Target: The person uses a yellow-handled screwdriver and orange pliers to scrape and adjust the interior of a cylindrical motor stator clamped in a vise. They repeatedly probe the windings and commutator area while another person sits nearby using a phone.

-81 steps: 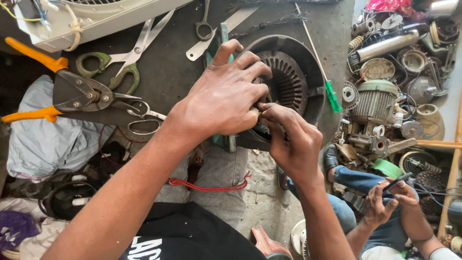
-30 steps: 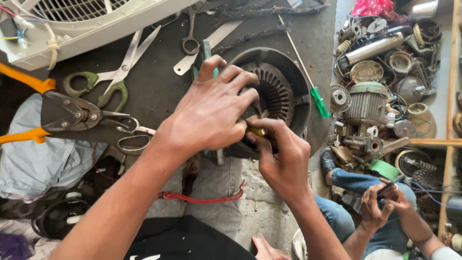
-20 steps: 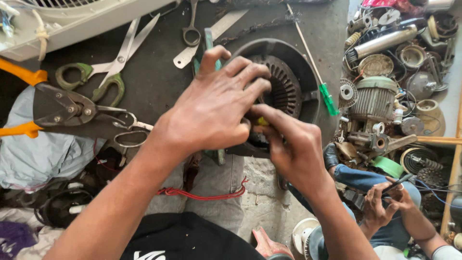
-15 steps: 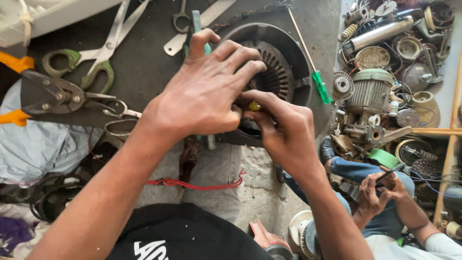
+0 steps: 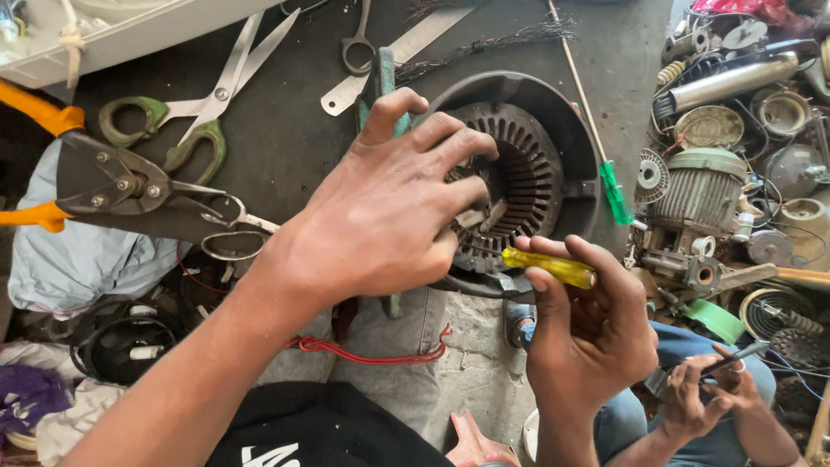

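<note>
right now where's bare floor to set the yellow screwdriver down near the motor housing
Bare dark floor lies between the green-handled scissors and the motor housing, under the left hand. A narrower strip runs right of the green-handled rod. The parts pile at right is crowded; the snips fill the left.

Lying bare between the scissors (image 5: 203, 95) and the motor housing (image 5: 553, 147): a dark strip of floor (image 5: 285, 164), wide enough for a hand. Crowding the right side: a heap of motor parts (image 5: 735, 173). Blocking the left edge: orange-handled snips (image 5: 112, 186). Covering the stator (image 5: 523, 186) opening: the left hand (image 5: 389, 207).
</note>
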